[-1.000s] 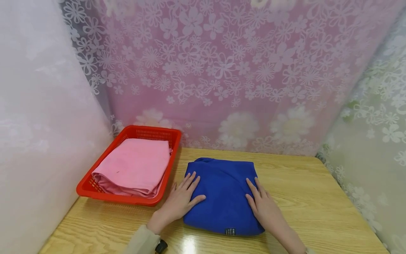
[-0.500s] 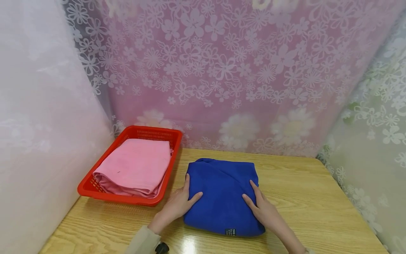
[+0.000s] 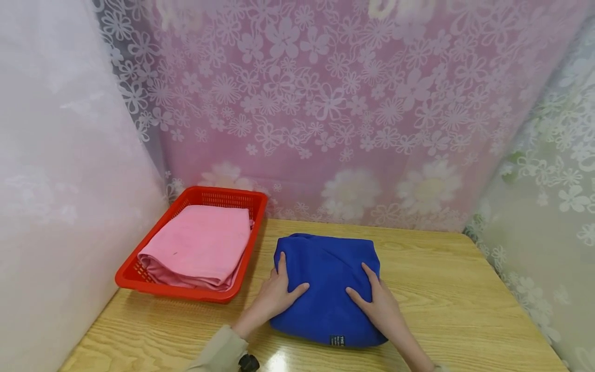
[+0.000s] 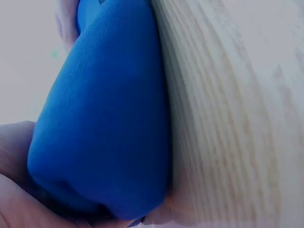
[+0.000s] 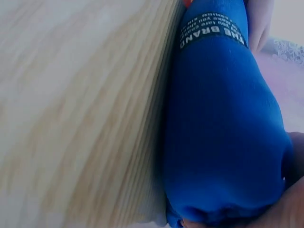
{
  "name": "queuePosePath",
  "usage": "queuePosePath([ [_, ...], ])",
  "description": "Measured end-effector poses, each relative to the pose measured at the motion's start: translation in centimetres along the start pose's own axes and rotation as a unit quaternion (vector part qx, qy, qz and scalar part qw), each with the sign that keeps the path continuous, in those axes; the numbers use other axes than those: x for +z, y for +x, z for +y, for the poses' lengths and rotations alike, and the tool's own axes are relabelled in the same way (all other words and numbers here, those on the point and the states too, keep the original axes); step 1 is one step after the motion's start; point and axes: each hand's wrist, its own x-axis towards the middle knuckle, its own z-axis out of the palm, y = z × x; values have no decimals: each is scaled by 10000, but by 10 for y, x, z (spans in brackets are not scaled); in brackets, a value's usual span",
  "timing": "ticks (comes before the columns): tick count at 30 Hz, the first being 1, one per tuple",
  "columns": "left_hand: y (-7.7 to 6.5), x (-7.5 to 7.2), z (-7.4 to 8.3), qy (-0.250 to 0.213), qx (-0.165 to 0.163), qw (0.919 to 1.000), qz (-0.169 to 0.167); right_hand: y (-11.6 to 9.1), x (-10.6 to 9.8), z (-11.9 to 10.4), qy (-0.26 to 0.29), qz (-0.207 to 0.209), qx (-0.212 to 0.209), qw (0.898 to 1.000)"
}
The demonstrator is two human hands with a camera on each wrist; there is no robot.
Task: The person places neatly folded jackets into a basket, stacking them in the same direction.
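A folded blue garment, thick and soft, lies on the wooden table in the head view. A small dark label shows on its near edge; the right wrist view reads "THE BRAND" on that label. My left hand grips the left side, thumb on top and the other fingers mostly hidden down the side. On the opposite side my right hand holds it the same way, its lower fingers out of sight. Both wrist views show the garment's rounded folded edge low against the table.
Left of the garment stands a red plastic basket with a folded pink garment in it. Behind the table hangs a pink flowered curtain, and pale sheets close off both sides. A black wristband sits at my left sleeve.
Both hands lay with fingers spread on top of the blue garment; those fingers have since slid down around its sides. The thumbs have moved inward over the top. The basket stays in place.
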Motion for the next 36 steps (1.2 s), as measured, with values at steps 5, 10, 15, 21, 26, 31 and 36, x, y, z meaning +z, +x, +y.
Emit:
queuePosePath([
  [5,0,2,3,-102,107,9994,323,-1,3,-9,-94,498,-409,9979],
  [10,0,1,10,106,274,9976,624,-4,4,-25,-265,953,-807,9918],
  [15,-2,-5,27,498,602,9937,809,-7,4,-43,-376,1326,-1339,9814],
  [21,-7,-12,41,753,642,9901,994,-10,3,-55,-601,1571,-1666,9716],
  [26,-9,-19,45,859,777,9855,1238,-10,0,-62,-558,1705,-1768,9678],
  [31,-8,-28,48,922,872,9835,1292,-7,-4,-67,-474,1788,-1933,9635],
  [36,-2,-48,55,1016,810,9839,1230,0,-11,-78,-448,1795,-2039,9614],
])
